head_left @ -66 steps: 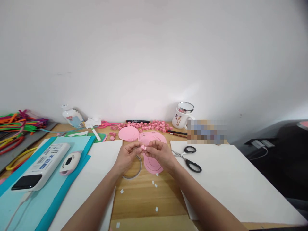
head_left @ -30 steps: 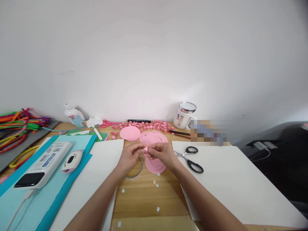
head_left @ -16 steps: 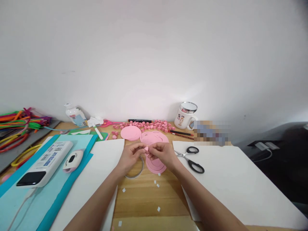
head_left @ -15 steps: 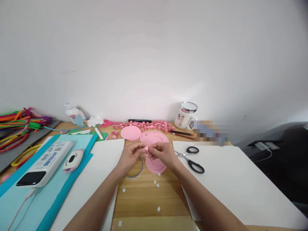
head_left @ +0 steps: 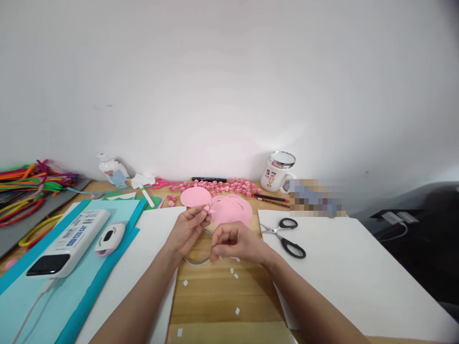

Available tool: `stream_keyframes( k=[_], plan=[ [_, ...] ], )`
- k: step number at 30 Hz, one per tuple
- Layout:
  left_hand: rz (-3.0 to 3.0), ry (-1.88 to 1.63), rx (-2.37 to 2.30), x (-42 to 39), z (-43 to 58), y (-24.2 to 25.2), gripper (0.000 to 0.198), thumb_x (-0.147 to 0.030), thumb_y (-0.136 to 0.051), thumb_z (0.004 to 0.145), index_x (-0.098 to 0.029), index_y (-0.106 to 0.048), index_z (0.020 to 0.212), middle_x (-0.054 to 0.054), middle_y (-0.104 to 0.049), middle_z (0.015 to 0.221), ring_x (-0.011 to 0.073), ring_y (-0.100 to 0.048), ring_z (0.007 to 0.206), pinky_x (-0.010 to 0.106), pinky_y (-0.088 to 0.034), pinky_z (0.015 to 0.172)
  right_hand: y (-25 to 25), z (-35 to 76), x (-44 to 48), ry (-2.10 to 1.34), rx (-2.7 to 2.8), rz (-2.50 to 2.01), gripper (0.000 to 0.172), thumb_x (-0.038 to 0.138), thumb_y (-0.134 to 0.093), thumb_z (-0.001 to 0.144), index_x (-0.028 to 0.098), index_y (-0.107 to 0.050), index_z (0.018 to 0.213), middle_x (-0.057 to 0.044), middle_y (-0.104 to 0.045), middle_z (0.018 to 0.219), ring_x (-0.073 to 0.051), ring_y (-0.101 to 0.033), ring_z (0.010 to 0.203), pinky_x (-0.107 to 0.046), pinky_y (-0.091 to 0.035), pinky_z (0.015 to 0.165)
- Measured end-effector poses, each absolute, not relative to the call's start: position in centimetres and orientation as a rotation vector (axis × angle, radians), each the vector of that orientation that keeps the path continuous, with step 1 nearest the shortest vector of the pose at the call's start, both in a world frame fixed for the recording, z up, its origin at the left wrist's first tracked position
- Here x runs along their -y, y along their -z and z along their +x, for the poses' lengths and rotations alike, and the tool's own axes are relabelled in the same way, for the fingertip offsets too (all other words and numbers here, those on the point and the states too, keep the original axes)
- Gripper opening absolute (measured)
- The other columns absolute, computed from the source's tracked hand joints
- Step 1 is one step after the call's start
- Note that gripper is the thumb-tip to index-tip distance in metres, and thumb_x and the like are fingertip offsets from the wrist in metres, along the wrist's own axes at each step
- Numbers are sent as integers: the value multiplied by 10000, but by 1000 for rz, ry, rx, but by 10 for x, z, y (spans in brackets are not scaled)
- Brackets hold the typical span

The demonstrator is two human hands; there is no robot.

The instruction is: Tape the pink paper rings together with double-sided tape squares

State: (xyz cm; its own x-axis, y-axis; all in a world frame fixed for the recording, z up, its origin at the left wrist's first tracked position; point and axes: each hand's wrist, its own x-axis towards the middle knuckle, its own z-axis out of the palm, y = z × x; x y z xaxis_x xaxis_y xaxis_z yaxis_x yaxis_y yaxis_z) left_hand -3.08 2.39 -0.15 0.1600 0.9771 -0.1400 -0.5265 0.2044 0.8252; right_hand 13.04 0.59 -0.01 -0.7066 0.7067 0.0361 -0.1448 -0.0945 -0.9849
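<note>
My left hand [head_left: 188, 230] pinches a small pink paper roll [head_left: 207, 209] between thumb and forefinger, with a loose pink tail sticking out to its right. My right hand [head_left: 233, 242] is apart from it, lower and nearer to me. Its fingers are curled in and slightly blurred, and whatever they may hold is hidden. Between the hands a roll of tape [head_left: 196, 262] lies on the wooden table [head_left: 204, 301], partly covered by my left hand. Just beyond my right hand are pink paper cut-outs [head_left: 232, 210], with a stack of pink paper discs [head_left: 195, 196] to their left.
Many pink paper rolls [head_left: 238, 186] lie along the wall. A mug [head_left: 274, 174], pencils [head_left: 271, 198] and black-handled scissors [head_left: 287, 236] are on the right. A power bank [head_left: 70, 246] and a small white device [head_left: 110, 239] rest on blue sheets at left. White squares [head_left: 237, 311] dot the table.
My right hand has let go of the pink paper roll and come down towards me. My left hand has shifted slightly left, keeping the roll.
</note>
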Motion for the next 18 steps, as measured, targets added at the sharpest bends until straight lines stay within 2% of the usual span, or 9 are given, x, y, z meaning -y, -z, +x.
stream_keyframes(
  k=[3,6,9,13,18],
  plan=[
    [710,-1178,-749,-24,-32,2,153,-131,-714,617,-101,-669,761,26,-638,667,75,-556,607,184,-438,610,5,128,-5,-1707,1751,-743,229,373,-595,708,146,-568,719,-6,-618,574,-115,-580,538,-230,-452,538],
    [712,-1138,-711,-23,-31,3,133,-129,-708,627,-101,-668,751,31,-640,689,74,-556,621,180,-438,610,11,126,-10,-1159,1679,-948,192,347,-576,728,166,-545,674,-6,-594,604,-108,-545,544,-231,-452,540],
    [703,-1116,-692,-22,-29,3,124,-122,-709,624,-100,-671,740,29,-637,702,74,-557,635,180,-441,632,15,126,-14,-759,1645,-985,107,287,-549,752,180,-545,751,-25,-598,692,-124,-559,614,-253,-480,601],
    [717,-1089,-697,-21,-27,1,121,-116,-699,637,-95,-674,753,33,-634,704,80,-555,651,186,-439,648,18,128,-15,-523,1741,-933,81,215,-491,794,191,-563,822,-36,-612,749,-130,-570,669,-253,-486,625],
    [780,-1053,-682,-20,-28,4,135,-143,-679,667,-98,-672,794,42,-637,732,87,-550,662,212,-432,675,18,128,-15,-385,1786,-916,96,170,-483,799,192,-576,798,-38,-609,735,-130,-564,678,-234,-473,590]
  ],
)
